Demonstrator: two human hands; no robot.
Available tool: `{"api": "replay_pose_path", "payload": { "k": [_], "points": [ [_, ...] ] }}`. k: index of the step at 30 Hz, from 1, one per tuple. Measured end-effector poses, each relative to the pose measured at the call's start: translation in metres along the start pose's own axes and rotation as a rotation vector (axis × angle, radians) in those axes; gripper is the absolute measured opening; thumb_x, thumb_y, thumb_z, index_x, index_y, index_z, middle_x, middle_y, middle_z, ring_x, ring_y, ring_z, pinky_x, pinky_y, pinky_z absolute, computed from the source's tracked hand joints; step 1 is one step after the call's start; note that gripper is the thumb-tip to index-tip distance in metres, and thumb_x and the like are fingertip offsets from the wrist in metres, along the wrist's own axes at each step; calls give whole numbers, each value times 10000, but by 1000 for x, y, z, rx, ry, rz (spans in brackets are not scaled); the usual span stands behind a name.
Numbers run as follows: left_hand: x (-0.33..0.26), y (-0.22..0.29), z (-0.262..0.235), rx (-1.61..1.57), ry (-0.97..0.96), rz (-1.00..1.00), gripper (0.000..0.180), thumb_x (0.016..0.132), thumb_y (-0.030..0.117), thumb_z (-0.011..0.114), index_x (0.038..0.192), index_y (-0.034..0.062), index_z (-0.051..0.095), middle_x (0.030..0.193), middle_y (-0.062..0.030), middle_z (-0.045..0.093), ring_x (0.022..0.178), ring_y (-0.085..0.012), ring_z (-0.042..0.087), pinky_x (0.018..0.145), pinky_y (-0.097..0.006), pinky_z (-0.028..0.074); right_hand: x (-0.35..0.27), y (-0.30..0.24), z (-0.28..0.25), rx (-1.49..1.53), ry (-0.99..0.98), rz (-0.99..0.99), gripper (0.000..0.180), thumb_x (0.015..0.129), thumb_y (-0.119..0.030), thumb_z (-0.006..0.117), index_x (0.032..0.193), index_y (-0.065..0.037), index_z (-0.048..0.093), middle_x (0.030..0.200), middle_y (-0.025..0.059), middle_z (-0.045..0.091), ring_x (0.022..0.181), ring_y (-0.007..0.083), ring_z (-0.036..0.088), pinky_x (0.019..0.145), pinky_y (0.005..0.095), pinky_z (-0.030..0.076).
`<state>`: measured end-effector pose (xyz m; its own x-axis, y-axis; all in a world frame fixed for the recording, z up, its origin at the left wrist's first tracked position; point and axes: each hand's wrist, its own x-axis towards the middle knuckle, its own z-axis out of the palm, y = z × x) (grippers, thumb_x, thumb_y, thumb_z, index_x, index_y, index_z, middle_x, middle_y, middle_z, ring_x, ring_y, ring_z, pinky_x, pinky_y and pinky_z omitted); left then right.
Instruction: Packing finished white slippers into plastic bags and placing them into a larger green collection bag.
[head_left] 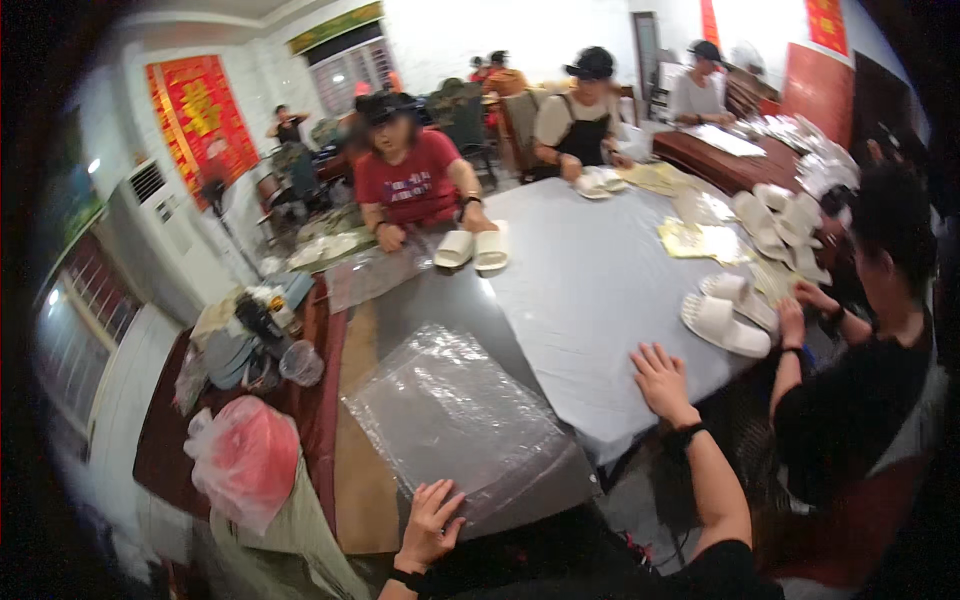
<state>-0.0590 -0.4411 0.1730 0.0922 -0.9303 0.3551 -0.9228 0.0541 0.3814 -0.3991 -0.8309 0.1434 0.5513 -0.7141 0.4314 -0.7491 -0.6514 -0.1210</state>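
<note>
My left hand (430,522) rests with its fingers stretched on the near edge of a clear plastic bag (460,410), which lies flat on the table in front of me. Over to the right, my right hand (662,384) lies open, its fingers spread on the pale grey table cover (580,300); nothing is in it. Beyond its fingertips, a pair of white slippers (724,318) with dotted straps sits near the right edge. Across the table, a person in a red shirt has their hands at another pair of cream slippers (455,249) and a clear bag (375,275).
At my right, a co-worker in black (850,400) reaches onto the table. More slippers (768,222) and yellowish packaging (700,240) lie at the right side. A red plastic bag (245,460) and a clear cup (301,363) stand left. Others sit further back.
</note>
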Motion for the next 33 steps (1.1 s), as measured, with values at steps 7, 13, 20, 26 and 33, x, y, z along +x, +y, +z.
{"api": "replay_pose_path", "payload": {
  "k": [7, 13, 20, 26, 33],
  "points": [
    [-3, -1, 5, -13, -10, 21, 507, 853, 181, 770, 1340, 110, 647, 1461, -142, 564, 1382, -336, 499, 1179, -559, 344, -11, 7, 10, -46, 46, 34, 395, 1025, -306, 556, 1389, -168, 621, 1527, 81, 539, 1432, 284, 446, 1111, 480, 312],
    [1, -3, 5, -23, -25, 7, 504, 863, 186, 768, 1347, 108, 647, 1474, -136, 559, 1394, -324, 496, 1188, -544, 337, 0, 10, 14, -32, 69, -3, 401, 1029, -315, 555, 1391, -156, 623, 1527, 84, 540, 1435, 289, 442, 1120, 473, 301],
    [1, -3, 7, -26, -3, 32, 476, 893, 194, 745, 1347, 98, 640, 1464, -139, 560, 1385, -305, 500, 1172, -554, 351, 0, 5, 8, 5, 57, 39, 419, 1034, -328, 557, 1397, -130, 626, 1523, 95, 546, 1435, 303, 439, 1132, 465, 283],
    [-13, 5, 5, -49, 10, 33, 484, 887, 194, 753, 1347, 93, 642, 1455, -143, 566, 1382, -310, 503, 1158, -554, 361, -20, 6, 4, 11, 48, 38, 414, 1032, -335, 559, 1385, -133, 635, 1511, 107, 555, 1432, 307, 440, 1123, 477, 299],
    [-9, 0, 11, -55, 43, 61, 464, 784, 111, 788, 1234, 68, 681, 1360, -193, 611, 1317, -389, 551, 1148, -571, 373, -18, 12, 10, -59, -79, 62, 469, 1051, -326, 516, 1486, -151, 541, 1578, 97, 479, 1476, 305, 390, 1168, 513, 273]
  ]
}}
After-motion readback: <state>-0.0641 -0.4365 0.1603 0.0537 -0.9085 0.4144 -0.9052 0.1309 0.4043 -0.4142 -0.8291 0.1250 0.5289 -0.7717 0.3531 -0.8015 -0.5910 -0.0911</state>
